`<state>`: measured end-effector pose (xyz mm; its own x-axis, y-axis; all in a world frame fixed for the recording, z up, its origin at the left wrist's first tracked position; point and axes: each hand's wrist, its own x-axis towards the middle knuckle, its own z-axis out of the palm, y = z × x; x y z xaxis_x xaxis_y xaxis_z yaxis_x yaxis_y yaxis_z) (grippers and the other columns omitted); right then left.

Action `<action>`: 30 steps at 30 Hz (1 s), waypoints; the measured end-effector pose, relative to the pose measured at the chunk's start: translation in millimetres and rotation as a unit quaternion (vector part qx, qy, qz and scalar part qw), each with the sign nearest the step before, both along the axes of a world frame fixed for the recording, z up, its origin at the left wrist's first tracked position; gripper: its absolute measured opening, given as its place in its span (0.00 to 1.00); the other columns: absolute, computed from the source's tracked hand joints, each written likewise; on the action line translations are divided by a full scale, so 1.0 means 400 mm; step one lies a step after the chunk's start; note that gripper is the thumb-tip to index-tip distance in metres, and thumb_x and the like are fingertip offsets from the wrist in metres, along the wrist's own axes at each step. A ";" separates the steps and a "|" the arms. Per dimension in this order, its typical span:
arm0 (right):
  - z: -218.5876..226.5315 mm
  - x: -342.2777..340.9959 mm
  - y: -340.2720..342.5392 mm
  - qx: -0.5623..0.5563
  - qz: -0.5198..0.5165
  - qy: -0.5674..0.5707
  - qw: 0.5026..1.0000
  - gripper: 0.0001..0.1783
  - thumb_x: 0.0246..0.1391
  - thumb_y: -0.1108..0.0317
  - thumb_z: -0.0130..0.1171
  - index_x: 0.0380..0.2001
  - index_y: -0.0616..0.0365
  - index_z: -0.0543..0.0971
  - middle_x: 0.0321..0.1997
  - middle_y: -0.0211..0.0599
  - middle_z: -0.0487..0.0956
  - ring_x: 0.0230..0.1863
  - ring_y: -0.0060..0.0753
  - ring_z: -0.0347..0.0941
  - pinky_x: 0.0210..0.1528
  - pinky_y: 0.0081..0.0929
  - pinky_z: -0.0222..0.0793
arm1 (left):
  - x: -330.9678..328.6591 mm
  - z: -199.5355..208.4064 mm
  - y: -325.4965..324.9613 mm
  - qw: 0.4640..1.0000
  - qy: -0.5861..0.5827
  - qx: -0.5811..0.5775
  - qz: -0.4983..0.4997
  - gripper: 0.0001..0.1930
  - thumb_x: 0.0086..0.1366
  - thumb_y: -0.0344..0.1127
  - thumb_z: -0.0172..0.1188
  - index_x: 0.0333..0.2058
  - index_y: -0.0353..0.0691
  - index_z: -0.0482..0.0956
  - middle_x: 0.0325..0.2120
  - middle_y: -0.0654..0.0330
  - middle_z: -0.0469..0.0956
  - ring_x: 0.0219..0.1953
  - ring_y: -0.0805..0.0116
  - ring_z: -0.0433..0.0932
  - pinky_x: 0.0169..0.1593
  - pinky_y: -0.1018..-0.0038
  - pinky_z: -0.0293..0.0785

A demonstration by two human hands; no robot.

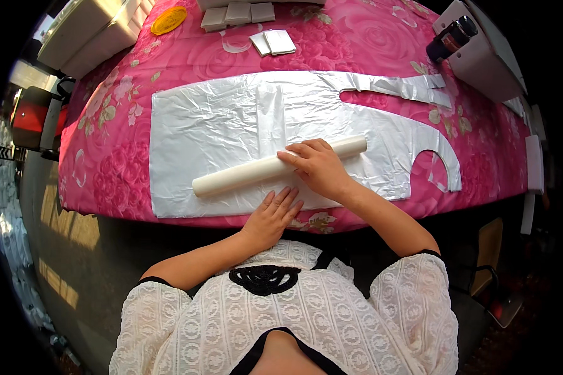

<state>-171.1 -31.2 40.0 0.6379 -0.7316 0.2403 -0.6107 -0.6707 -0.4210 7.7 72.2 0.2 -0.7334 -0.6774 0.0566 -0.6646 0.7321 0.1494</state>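
A silvery-white plastic apron (203, 125) lies spread over the table, wrinkled, with its neck loop and cut-out straps toward the right. A long white roll (234, 177) rests slantwise across it, the left end nearer to me. My right hand (319, 167) is laid over the roll right of its middle, fingers curved across it; the thumb's hold underneath is partly hidden. Beside the roll, my left hand (272, 215) lies flat with fingers outstretched on the apron's near edge, holding nothing. A folded strip (271, 115) runs up the apron's middle.
The table has a pink flowered cloth (106, 156). Small folded white packets (279, 42) and more packets (238, 13) lie at the far side. A yellow oval dish (168, 20) is far left, near white boxes (100, 37). A dark bottle (451, 39) stands beside a white box (485, 62) far right.
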 end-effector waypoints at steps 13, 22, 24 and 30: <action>-0.022 0.093 -0.306 -0.105 -0.057 -0.052 0.992 0.26 0.40 0.78 0.55 0.48 0.53 0.72 0.52 0.39 0.70 0.52 0.42 0.64 0.56 0.37 0.58 | 0.084 0.024 -0.025 0.989 0.092 0.062 -0.101 0.25 0.57 0.32 0.45 0.54 0.31 0.62 0.59 0.50 0.56 0.61 0.56 0.56 0.62 0.63 0.53; -0.029 0.010 0.043 0.116 0.162 -0.031 0.979 0.28 0.34 0.81 0.51 0.46 0.60 0.71 0.53 0.40 0.68 0.57 0.41 0.60 0.57 0.33 0.61 | 0.131 0.029 -0.061 0.960 0.223 0.064 -0.160 0.17 0.47 0.26 0.59 0.39 0.32 0.74 0.46 0.51 0.71 0.48 0.57 0.72 0.49 0.69 0.72; -0.022 0.011 0.045 0.104 0.156 -0.026 0.982 0.26 0.35 0.79 0.52 0.45 0.62 0.71 0.53 0.40 0.69 0.57 0.41 0.61 0.57 0.32 0.60 | 0.144 0.025 -0.061 0.947 0.266 0.096 -0.153 0.16 0.47 0.26 0.59 0.39 0.34 0.75 0.46 0.51 0.71 0.48 0.57 0.72 0.48 0.69 0.72; -0.053 0.035 0.055 0.058 0.059 -0.071 0.994 0.25 0.35 0.78 0.55 0.43 0.59 0.73 0.49 0.38 0.72 0.50 0.43 0.67 0.51 0.33 0.65 | 0.140 0.095 -0.106 0.959 0.271 0.053 -0.058 0.20 0.46 0.28 0.60 0.42 0.38 0.74 0.48 0.52 0.71 0.51 0.57 0.69 0.52 0.66 0.69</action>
